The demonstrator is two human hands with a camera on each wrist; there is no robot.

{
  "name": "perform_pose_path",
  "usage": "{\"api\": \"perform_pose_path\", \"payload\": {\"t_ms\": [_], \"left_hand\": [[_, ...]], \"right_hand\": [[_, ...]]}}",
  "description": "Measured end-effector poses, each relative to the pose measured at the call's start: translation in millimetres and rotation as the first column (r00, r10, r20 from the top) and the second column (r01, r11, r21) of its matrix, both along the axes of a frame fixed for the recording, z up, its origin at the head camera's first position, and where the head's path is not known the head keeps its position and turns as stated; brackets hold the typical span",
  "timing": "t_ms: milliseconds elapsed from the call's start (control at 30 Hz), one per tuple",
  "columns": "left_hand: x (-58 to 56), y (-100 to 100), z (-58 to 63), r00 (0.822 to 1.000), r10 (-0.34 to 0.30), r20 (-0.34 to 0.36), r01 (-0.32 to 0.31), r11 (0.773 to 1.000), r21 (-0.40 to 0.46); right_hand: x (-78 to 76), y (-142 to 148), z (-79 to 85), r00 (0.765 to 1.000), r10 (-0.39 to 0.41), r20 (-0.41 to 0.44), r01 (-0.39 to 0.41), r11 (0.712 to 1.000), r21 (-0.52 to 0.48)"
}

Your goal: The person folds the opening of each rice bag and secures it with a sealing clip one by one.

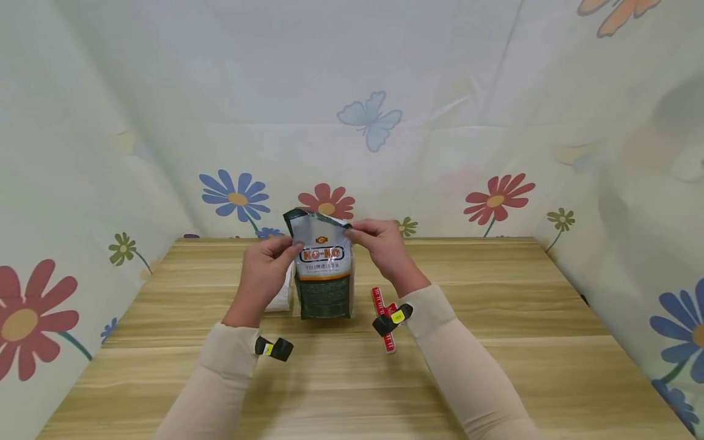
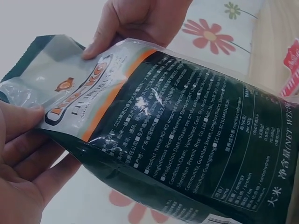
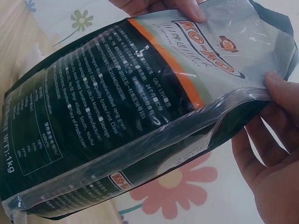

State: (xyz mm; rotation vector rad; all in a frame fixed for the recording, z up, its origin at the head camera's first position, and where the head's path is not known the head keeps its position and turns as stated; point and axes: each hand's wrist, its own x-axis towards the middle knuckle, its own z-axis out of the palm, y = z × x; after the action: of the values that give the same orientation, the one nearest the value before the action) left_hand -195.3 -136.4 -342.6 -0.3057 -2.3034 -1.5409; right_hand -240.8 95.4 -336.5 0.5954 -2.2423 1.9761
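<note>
A green and silver rice bag (image 1: 324, 269) labelled KO-KO is held upright at the middle of the table, its top edge slanting. My left hand (image 1: 264, 272) pinches its left side near the top, thumb in front beside the logo. On the other side my right hand (image 1: 385, 247) pinches the upper right corner. Printed text and a nutrition table cover the green panel of the rice bag (image 2: 187, 126) in the left wrist view. The right wrist view shows its folded side panel, with the right hand (image 3: 275, 154) gripping the upper edge.
A red and white ruler-like strip (image 1: 383, 321) lies on the wooden table (image 1: 467, 366), right of the bag and partly behind the right wrist strap. Some white item (image 1: 282, 299) sits behind the bag on the left. A flower-printed cloth (image 1: 440, 153) hangs around the table.
</note>
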Motion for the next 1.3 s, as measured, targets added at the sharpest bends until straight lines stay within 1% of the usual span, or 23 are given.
{"api": "perform_pose_path", "payload": {"t_ms": [133,300,400,567,767,833,967,1067,1167,1300], "left_hand": [[-5.2,-1,-10.1,1.000,-0.013,0.000,0.013,1.000,-0.013],[-8.1,-2,-19.5,1.000,-0.025,0.013,0.025,1.000,-0.001],[-10.0,-2,-22.1,0.999,-0.038,0.010,0.038,0.999,0.010],[-13.5,-4,-23.3,0.995,-0.096,0.015,0.096,0.995,0.042],[-16.6,-3,-19.5,0.989,-0.143,0.024,0.140,0.986,0.094],[-17.8,0,-16.2,0.990,-0.138,0.011,0.136,0.985,0.109],[-20.8,9,-9.8,0.993,-0.101,-0.056,0.109,0.980,0.165],[-22.3,14,-8.0,0.993,-0.092,-0.077,0.107,0.968,0.228],[-22.6,17,-7.6,0.990,-0.123,-0.066,0.136,0.951,0.277],[-24.0,18,-5.5,0.978,-0.201,-0.053,0.207,0.924,0.322]], "right_hand": [[-1.3,1,-8.9,1.000,-0.002,0.009,0.002,1.000,0.010],[-2.8,2,-17.6,1.000,-0.003,0.031,0.003,1.000,0.005],[-3.7,2,-20.7,0.999,-0.002,0.033,0.003,1.000,-0.018],[-2.8,1,-22.1,1.000,0.011,0.016,-0.010,0.998,-0.061],[0.1,-5,-18.5,0.999,0.045,-0.007,-0.046,0.995,-0.084],[1.3,-8,-17.1,0.999,0.048,-0.012,-0.048,0.995,-0.092],[3.6,-13,-16.6,0.999,0.021,-0.028,-0.024,0.996,-0.091],[4.9,-18,-18.1,0.999,-0.012,-0.036,0.009,0.994,-0.104],[5.7,-22,-19.0,0.998,-0.051,-0.039,0.045,0.989,-0.143],[5.8,-27,-18.9,0.994,-0.097,-0.052,0.082,0.970,-0.228]]}}
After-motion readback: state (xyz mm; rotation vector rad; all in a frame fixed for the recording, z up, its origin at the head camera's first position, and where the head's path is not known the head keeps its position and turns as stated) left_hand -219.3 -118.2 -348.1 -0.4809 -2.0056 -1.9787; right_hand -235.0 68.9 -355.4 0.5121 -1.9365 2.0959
